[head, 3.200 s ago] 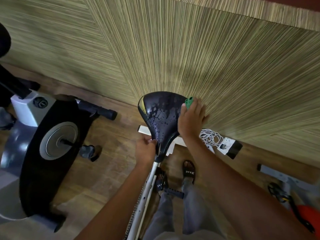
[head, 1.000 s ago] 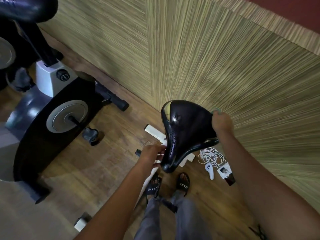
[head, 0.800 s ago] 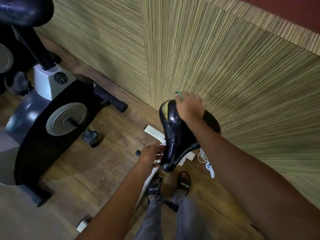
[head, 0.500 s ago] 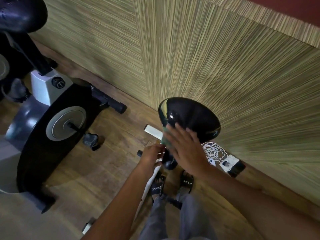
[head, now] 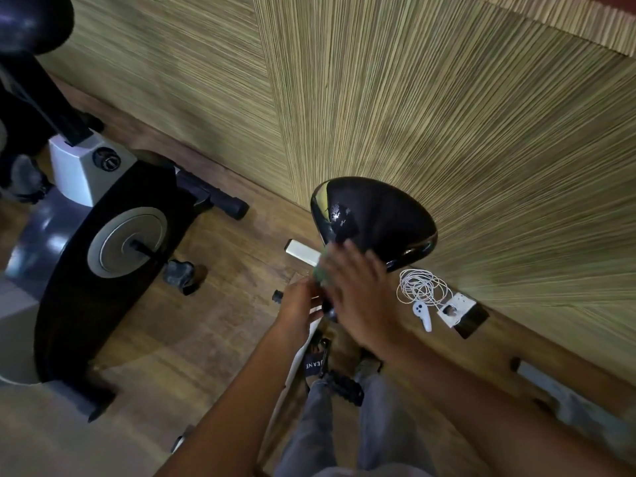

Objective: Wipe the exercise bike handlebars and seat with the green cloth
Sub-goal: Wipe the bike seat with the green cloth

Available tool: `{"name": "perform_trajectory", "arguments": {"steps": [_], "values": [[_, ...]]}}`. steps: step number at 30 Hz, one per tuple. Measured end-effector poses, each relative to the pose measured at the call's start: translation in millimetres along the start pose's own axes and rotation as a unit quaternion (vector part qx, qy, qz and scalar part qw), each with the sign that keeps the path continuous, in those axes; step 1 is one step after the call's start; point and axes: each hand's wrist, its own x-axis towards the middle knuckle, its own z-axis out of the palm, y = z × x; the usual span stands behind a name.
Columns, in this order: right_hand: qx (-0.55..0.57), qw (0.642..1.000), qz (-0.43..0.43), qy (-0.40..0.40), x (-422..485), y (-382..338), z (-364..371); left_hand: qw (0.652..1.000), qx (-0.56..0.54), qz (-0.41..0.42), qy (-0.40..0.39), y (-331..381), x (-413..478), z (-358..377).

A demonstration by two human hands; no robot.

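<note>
Our right hand [head: 358,297] lies flat, fingers straight and spread, pressing the green cloth [head: 321,270] against the narrow front part of the seat [head: 375,218]; only a blurred strip of the cloth shows past the fingertips, on the left edge of the seat's nose. Our left hand [head: 297,309] sits just below and to the left, fingers curled at the white post [head: 311,330] under the seat, though blur keeps us from telling how firm that grip is. The seat is black and glossy, its wide rear end toward the reed-covered wall [head: 447,115], with a few wet specks near its left rim. On the wooden floor [head: 223,304] to the right of the seat lie a coiled white cable [head: 421,287], a small white controller [head: 422,313] and a white box [head: 456,308], close together. To the left stands a second bike [head: 110,242], black with a grey disc on its side, well apart from our hands. Our grey trousers [head: 320,425] and a sandal [head: 315,364] show below.
</note>
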Motion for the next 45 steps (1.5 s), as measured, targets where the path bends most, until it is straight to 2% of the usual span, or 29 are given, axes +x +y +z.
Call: {"name": "perform_trajectory", "arguments": {"steps": [2,4,7,9,11,13,15,16,18,21,25,27,28,29,30,32,33,34,36,38,40,43,44,45], "values": [[-0.038,0.996,-0.061,-0.048,-15.7,-13.6,-0.7,0.999,-0.045,-0.016,0.0,-6.2,0.1,-3.3],[-0.101,0.985,-0.109,-0.093,7.2,-9.1,-10.4,0.992,-0.113,-0.049,-0.005,-12.4,-2.4,-6.4],[-0.221,0.947,-0.152,-0.176,67.5,-1.6,-19.8,0.981,-0.178,-0.075,0.007,-14.9,4.4,-9.0],[-0.276,0.924,-0.173,-0.199,90.0,-3.7,-21.6,0.98,-0.182,-0.08,0.024,-14.4,7.9,-11.0],[-0.282,0.913,-0.205,-0.212,78.4,-14.9,-23.7,0.976,-0.196,-0.085,0.034,-15.8,11.8,-15.5],[-0.238,0.923,-0.206,-0.22,42.5,-28.2,-19.7,0.971,-0.216,-0.094,0.027,-17.4,10.1,-20.1],[-0.217,0.927,-0.196,-0.233,13.9,-33.0,-11.9,0.979,-0.182,-0.087,0.021,-21.1,6.1,-20.9],[-0.213,0.93,-0.197,-0.226,10.3,-29.9,-7.8,0.987,-0.141,-0.078,0.026,-24.6,4.9,-20.8],[-0.191,0.949,-0.192,-0.159,21.1,-16.1,-3.4,0.996,-0.06,-0.03,0.057,-27.8,6.6,-20.2],[-0.172,0.978,-0.106,-0.059,38.0,1.2,-0.4,0.994,0.008,0.06,0.092,-20.1,12.0,-16.5],[-0.043,0.997,-0.017,0.055,14.2,-5.5,12.6,0.992,0.035,0.112,0.053,-7.3,10.5,-3.9],[0.008,0.992,0.074,0.098,3.6,-7.3,15.9,0.99,0.066,0.116,0.038,-3.9,10.9,3.6],[0.056,0.98,0.15,0.122,0.9,-7.5,19.9,0.989,0.087,0.116,0.033,-4.0,12.9,7.5],[0.134,0.948,0.245,0.152,2.5,-10.5,20.2,0.986,0.109,0.121,0.022,-4.2,16.1,11.4],[0.219,0.895,0.342,0.186,7.7,-15.3,20.0,0.983,0.125,0.133,0.015,-4.3,18.9,16.3],[0.313,0.763,0.493,0.277,20.1,-28.9,13.5,0.969,0.178,0.168,0.02,-2.7,17.1,27.3],[0.346,0.709,0.53,0.312,23.6,-35.7,10.0,0.96,0.208,0.186,0.025,-3.4,17.7,31.5],[0.387,0.673,0.544,0.318,24.1,-40.2,9.6,0.951,0.232,0.2,0.031,-5.4,18.6,34.8],[0.535,0.587,0.551,0.256,18.0,-47.5,6.9,0.95,0.241,0.196,0.033,-9.9,17.7,36.9],[0.633,0.489,0.574,0.176,15.5,-39.8,8.0,0.959,0.214,0.185,0.027,-12.4,16.0,39.3],[0.653,0.423,0.601,0.182,24.4,-20.3,-0.2,0.964,0.195,0.177,0.041,-13.6,13.3,44.1],[0.679,0.333,0.611,0.236,44.4,9.9,-17.8,0.961,0.203,0.179,0.063,-17.0,11.3,47.8],[0.681,0.321,0.611,0.246,49.3,19.9,-20.2,0.962,0.198,0.178,0.061,-17.6,9.0,47.7],[0.669,0.328,0.615,0.26,53.0,28.3,-23.6,0.964,0.194,0.172,0.059,-18.2,9.8,46.8]]}}
